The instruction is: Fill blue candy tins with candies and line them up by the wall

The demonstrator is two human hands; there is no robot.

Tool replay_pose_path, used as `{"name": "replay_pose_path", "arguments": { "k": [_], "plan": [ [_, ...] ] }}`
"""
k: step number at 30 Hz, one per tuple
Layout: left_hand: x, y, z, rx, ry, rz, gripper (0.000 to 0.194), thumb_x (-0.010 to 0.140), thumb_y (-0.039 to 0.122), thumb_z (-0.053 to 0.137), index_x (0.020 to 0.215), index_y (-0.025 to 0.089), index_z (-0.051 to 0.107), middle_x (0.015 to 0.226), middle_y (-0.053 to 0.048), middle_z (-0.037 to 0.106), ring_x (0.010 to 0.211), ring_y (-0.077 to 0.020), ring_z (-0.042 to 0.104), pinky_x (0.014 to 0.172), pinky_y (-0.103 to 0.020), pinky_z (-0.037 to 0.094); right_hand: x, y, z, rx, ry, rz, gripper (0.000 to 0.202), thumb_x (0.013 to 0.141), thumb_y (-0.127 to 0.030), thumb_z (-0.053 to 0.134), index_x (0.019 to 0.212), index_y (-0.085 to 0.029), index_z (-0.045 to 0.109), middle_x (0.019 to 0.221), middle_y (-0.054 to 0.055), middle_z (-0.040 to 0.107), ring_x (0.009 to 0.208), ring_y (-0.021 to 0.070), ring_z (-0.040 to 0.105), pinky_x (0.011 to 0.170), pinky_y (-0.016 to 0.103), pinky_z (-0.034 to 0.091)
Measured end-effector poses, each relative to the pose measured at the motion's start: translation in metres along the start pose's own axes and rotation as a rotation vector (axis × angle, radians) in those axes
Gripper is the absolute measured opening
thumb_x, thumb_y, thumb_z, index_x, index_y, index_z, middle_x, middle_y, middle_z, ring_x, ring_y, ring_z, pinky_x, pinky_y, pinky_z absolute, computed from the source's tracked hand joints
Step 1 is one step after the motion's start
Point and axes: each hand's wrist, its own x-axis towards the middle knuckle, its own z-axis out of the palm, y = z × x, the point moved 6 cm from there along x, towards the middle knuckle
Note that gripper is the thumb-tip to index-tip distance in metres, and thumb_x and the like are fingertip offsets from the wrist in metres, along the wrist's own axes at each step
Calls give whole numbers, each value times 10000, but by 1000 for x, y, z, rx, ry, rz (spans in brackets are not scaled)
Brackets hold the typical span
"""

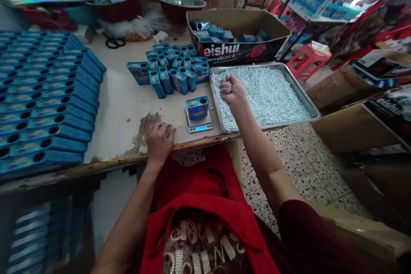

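Note:
My right hand (pixel 231 88) is closed in a fist over the left end of a metal tray (pixel 316 113) full of small pale mint-green candies (pixel 269 94). Its fingers look dusted with white, and pale candies seem to show between them. Left of the tray, a blue candy tin (pixel 197 108) with a round dark opening stands on a small digital scale (pixel 200 128) with a lit display. My left hand (pixel 159 139) rests curled on the worn front edge of the table (pixel 115 115); what its fingers enclose, if anything, I cannot make out.
Several blue tins (pixel 173 68) stand grouped behind the scale. Rows of tins (pixel 48 102) fill the table's left side. A cardboard box (pixel 237 51) with more tins is behind the tray. Black scissors (pixel 114 41) lie at the back. A red stool (pixel 308 61) stands at the right.

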Motion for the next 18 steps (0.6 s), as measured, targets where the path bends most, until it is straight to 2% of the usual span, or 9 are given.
{"name": "replay_pose_path", "arguments": {
  "k": [3, 7, 12, 15, 18],
  "plan": [
    [-1, 2, 0, 2, -20, -9, 88, 1061, 297, 728, 1093, 242, 790, 1248, -184, 839, 1286, -427, 758, 1213, -616, 605, -5, 22, 27, -55, -83, -94, 453, 1266, -600, 724, 991, -279, 560, 760, -73, 517, 533, 78, 372, 423, 170, 280],
    [-1, 2, 2, -16, -38, -19, 106, 1056, 281, 727, 1128, 242, 793, 1262, -182, 843, 1276, -425, 757, 1193, -587, 600, -18, 36, 49, -272, -182, -306, 472, 1214, -666, 773, 1002, -284, 595, 851, -29, 503, 642, 116, 442, 513, 247, 352],
    [-2, 2, 3, -31, -39, -2, 134, 1067, 259, 715, 1159, 228, 807, 1265, -193, 849, 1268, -432, 759, 1186, -585, 591, -32, 40, 61, -481, -172, -413, 535, 1271, -691, 617, 939, -277, 546, 887, 6, 473, 720, 149, 483, 590, 293, 406],
    [-2, 2, 3, -35, -36, 1, 131, 1068, 256, 718, 1155, 230, 811, 1249, -187, 852, 1255, -428, 760, 1173, -578, 593, -36, 40, 63, -537, -169, -431, 523, 1279, -686, 603, 957, -274, 600, 868, 10, 462, 729, 164, 504, 620, 297, 485],
    [-2, 3, 3, -41, -35, -2, 116, 1067, 248, 720, 1144, 238, 806, 1234, -174, 850, 1250, -421, 761, 1175, -576, 594, -39, 39, 66, -576, -190, -439, 489, 1316, -610, 544, 990, -264, 658, 853, 13, 462, 741, 168, 539, 649, 294, 533]
  ]
}}
